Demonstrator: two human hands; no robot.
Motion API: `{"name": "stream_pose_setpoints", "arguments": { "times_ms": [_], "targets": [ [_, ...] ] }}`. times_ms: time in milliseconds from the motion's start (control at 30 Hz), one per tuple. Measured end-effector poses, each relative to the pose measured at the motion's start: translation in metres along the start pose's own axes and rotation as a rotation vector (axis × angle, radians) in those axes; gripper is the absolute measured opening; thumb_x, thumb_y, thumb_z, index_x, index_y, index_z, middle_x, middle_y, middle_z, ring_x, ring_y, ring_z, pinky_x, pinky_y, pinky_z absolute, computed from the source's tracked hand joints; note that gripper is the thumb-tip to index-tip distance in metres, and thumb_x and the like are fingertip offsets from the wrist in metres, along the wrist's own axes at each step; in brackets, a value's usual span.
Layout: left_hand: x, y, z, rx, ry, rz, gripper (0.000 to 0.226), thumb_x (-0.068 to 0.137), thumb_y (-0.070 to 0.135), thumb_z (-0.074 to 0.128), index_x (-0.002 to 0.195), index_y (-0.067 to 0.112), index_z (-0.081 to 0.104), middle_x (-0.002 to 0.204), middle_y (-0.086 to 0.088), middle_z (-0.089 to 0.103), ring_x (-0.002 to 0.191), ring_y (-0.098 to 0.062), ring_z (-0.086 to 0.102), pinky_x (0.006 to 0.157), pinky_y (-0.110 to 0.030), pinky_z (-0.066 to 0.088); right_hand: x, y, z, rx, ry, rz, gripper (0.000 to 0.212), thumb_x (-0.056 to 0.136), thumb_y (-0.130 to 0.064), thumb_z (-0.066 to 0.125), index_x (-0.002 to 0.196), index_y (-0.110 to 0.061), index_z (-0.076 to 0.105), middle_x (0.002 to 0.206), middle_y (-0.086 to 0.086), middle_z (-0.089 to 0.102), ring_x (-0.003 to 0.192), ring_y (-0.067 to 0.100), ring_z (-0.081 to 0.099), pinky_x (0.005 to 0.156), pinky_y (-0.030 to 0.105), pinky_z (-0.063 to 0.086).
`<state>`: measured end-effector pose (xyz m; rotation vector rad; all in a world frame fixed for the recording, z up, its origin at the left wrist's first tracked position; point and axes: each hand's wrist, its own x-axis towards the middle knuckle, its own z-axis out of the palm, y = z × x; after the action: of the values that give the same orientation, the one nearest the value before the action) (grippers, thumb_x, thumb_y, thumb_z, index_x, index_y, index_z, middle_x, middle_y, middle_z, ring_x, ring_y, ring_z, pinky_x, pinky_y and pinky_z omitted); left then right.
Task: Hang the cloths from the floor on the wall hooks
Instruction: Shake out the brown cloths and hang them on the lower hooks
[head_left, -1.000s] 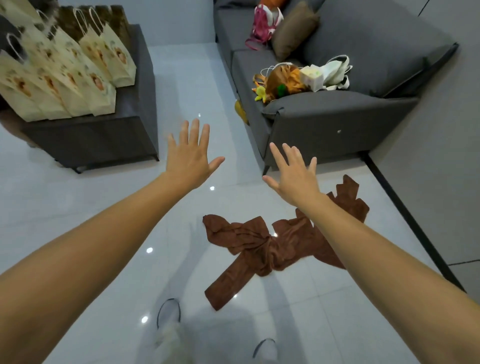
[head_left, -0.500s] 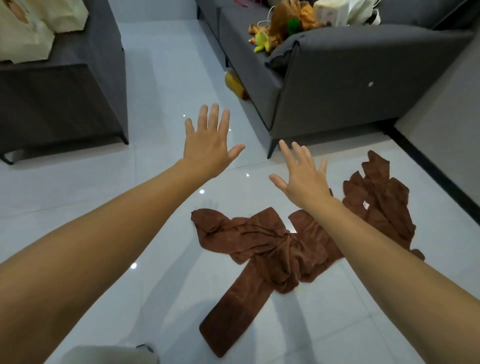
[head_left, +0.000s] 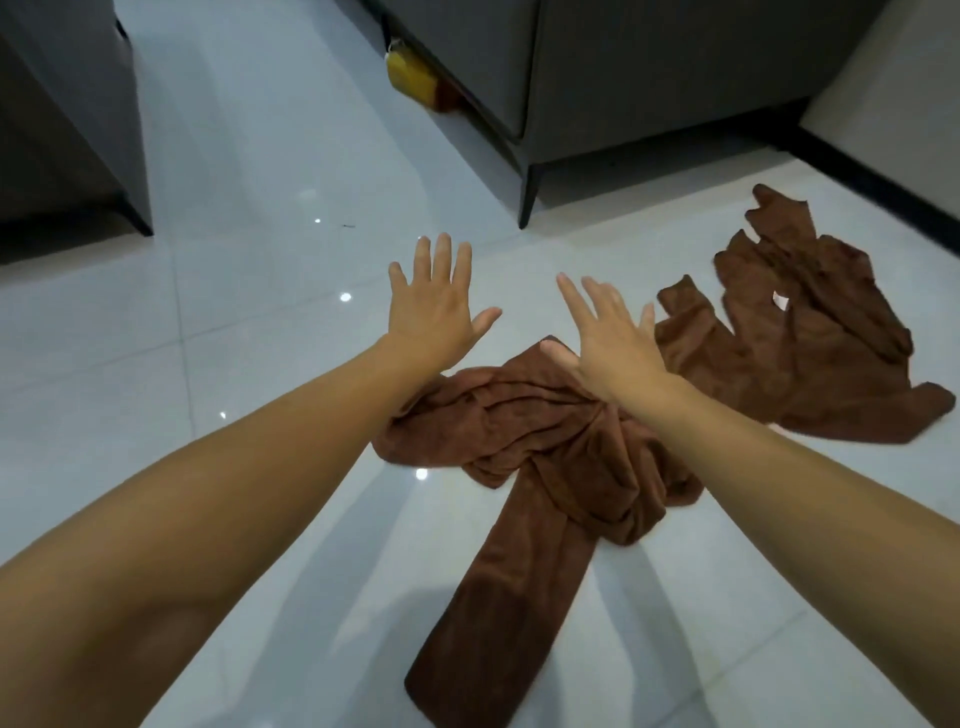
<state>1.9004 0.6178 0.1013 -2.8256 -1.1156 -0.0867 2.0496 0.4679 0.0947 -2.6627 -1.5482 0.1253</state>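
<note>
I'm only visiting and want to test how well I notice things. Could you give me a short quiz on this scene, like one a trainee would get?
1. True or false: the left hand grips one of the brown cloths.
2. Where do the brown cloths lie? A: on a table. B: on the floor. C: on wall hooks.
3. In one word, what colour is the small object at the foot of the sofa?

Key: 1 false, its fingers are spread and hold nothing; 2 B; 3 yellow.
</note>
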Motion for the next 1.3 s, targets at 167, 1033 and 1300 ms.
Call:
{"name": "stream_pose_setpoints", "arguments": {
  "times_ms": [167, 1033, 1300],
  "targets": [
    [-0.010, 0.026, 0.049, 0.001, -0.102, 0.078, 0.081, 0.096, 0.064, 0.021, 0.154, 0.013, -0.001, 0.161, -0.013, 0.000, 0.148, -0.034, 0.000, 0.115, -0.056, 0.015, -0.014, 0.017, 0.037, 0.039, -0.084, 0.057, 0.077, 0.095, -0.064, 0.032, 0.152, -0.036, -0.012, 0.163, 0.000, 0.002, 0.150, 0.022, -0.001, 0.116, 0.062, 0.005],
    [-0.017, 0.107, 0.157, -0.128, -0.421, 0.288, 0.016, 0.098, 0.024, 0.049, 0.101, 0.013, 0.060, 0.103, -0.005, 0.064, 0.094, -0.026, 0.060, 0.071, -0.031, 0.036, -0.026, 0.083, 0.108, 0.102, -0.278, 0.105, 0.079, 0.094, -0.067, 0.028, 0.155, -0.030, -0.006, 0.161, 0.003, 0.015, 0.149, 0.021, 0.012, 0.117, 0.059, 0.011],
    [0.006, 0.081, 0.110, -0.894, -0.379, 0.067, 0.019, 0.099, 0.024, 0.049, 0.086, 0.016, 0.061, 0.088, 0.002, 0.063, 0.084, -0.015, 0.056, 0.065, -0.015, 0.037, -0.019, 0.078, 0.082, 0.305, -0.248, -0.055, 0.079, 0.093, -0.063, 0.040, 0.155, -0.031, 0.003, 0.160, -0.001, 0.023, 0.147, 0.017, 0.021, 0.120, 0.054, 0.012]
  ]
}}
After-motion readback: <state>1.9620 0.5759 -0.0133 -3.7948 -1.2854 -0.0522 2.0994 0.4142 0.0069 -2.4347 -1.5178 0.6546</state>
